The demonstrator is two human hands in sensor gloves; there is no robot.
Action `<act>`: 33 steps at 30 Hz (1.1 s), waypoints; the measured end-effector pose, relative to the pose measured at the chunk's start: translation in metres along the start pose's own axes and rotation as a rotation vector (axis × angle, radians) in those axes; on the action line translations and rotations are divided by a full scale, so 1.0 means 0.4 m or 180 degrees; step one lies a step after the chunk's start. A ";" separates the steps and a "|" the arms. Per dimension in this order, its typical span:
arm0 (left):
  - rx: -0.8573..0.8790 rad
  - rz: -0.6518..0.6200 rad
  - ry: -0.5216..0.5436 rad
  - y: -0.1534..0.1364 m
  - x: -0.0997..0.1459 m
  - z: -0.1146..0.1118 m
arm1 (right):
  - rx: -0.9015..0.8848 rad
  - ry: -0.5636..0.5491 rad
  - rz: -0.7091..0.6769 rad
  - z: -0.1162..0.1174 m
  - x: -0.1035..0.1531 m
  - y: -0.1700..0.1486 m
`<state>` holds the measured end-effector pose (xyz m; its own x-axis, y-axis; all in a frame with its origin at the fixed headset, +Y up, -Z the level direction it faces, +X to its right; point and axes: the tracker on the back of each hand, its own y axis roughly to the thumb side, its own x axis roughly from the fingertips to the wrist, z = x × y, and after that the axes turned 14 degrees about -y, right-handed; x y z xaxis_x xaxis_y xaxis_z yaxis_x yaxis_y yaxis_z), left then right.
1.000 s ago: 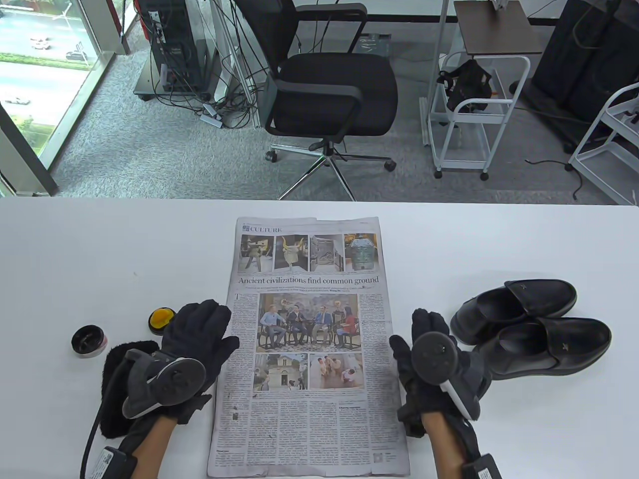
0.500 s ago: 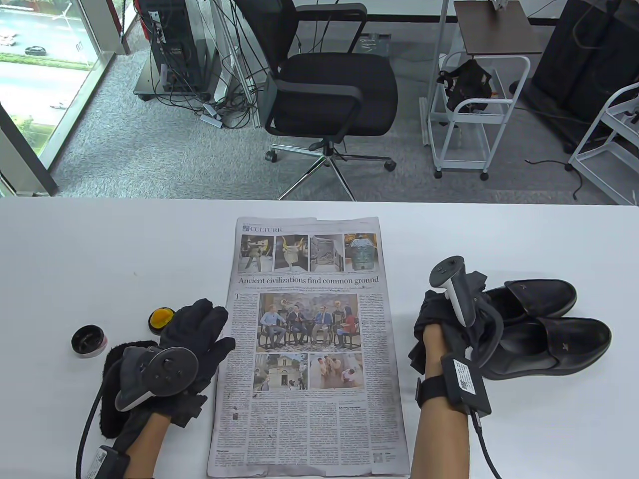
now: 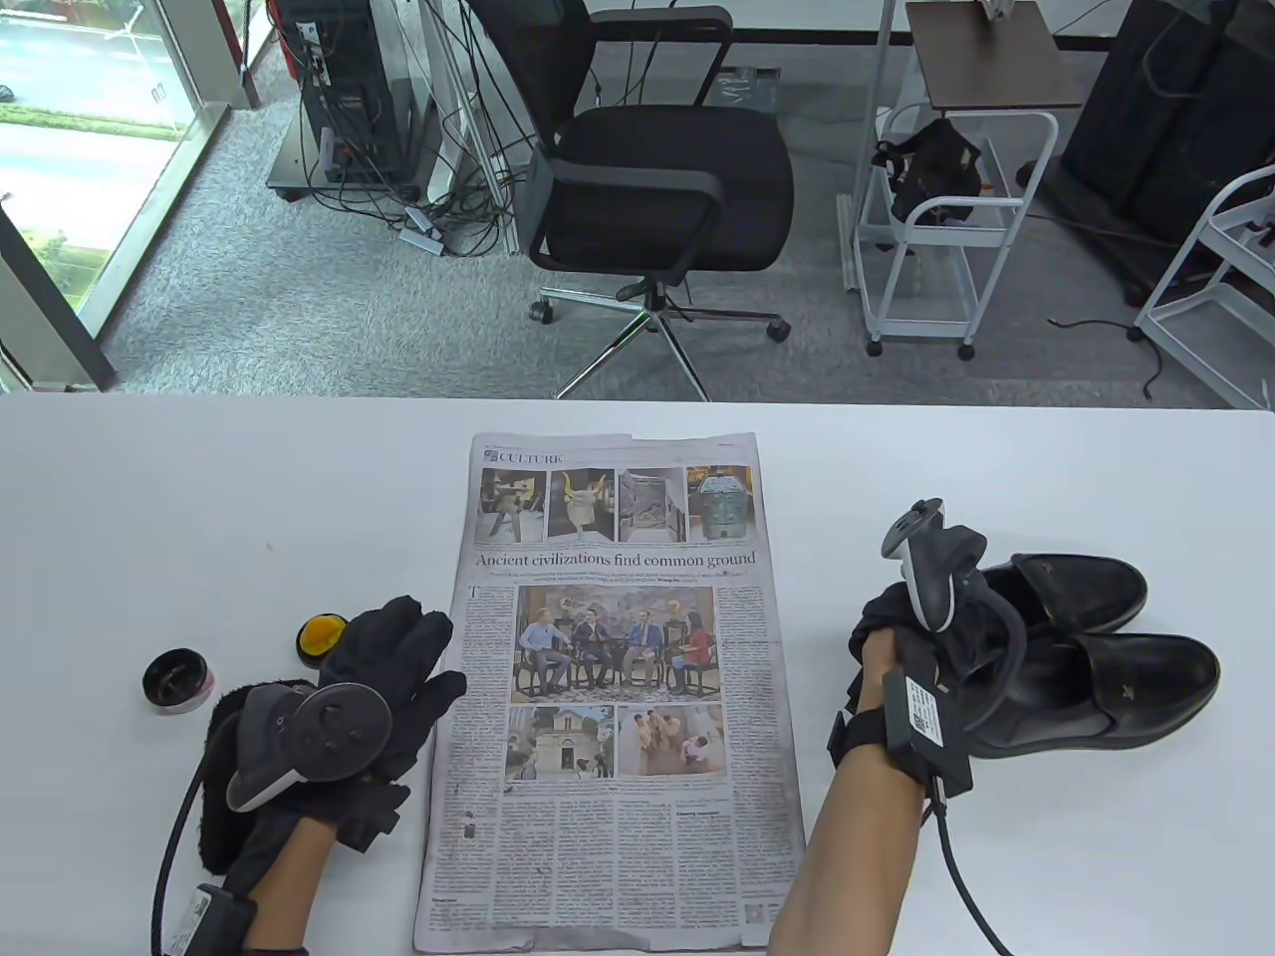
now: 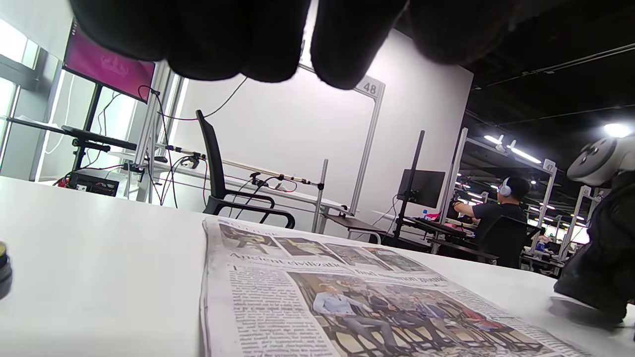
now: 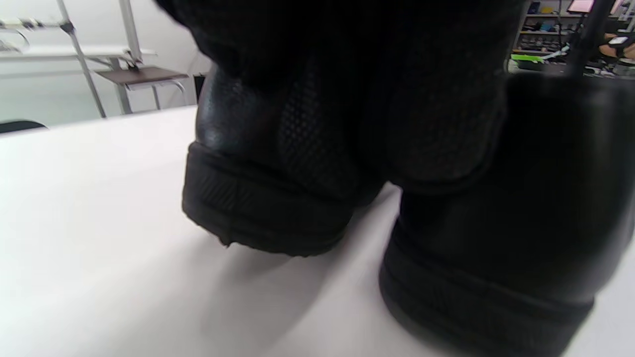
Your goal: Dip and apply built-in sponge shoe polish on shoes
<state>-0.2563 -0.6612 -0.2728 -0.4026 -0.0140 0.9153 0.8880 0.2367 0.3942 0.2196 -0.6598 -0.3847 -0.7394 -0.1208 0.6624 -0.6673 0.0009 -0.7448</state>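
On the table view, the right hand (image 3: 901,637) lay over the heel ends of two black shoes (image 3: 1096,687), which sat side by side just beyond its fingers, toes pointing away to the right. Its fingers were hidden under the tracker and glove, so whether they had closed on a heel could not be told. The left hand (image 3: 393,662) rested flat with fingers spread and nothing in them, its fingertips at the left edge of the newspaper (image 3: 618,697). Just left of that hand sat the yellow sponge applicator (image 3: 321,637), farther left the open polish tin (image 3: 177,680), and under the wrist a black fluffy cloth (image 3: 234,787).

The shoes looked like smooth, faintly glossy leather loafers with thick soles; they would likely be moderately heavy, stiff at the sole and heel, softer across the upper, and a little slippery on the shine. The heel counter or the collar seemed the firmest place to take hold.

In the left wrist view, the gloved fingers (image 4: 258,39) hung clear above the thin, creased newsprint, touching nothing that showed.

In the right wrist view, the two heels (image 5: 278,198) filled the frame directly below the glove: pebbled leather above a ribbed rubber sole edge. The picture was dark and blurred, so contact seemed probable but not certain.
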 end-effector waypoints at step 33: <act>-0.0169 0.0378 -0.0020 -0.059 0.025 0.010 | -0.1001 -0.1335 -0.4407 -0.039 0.468 -0.057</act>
<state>-0.2823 -0.6630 -0.2733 -0.2952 0.0173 0.9553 0.9400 0.1844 0.2871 0.0950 -0.6668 -0.2425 0.5292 -0.4762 0.7022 -0.8355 -0.1482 0.5291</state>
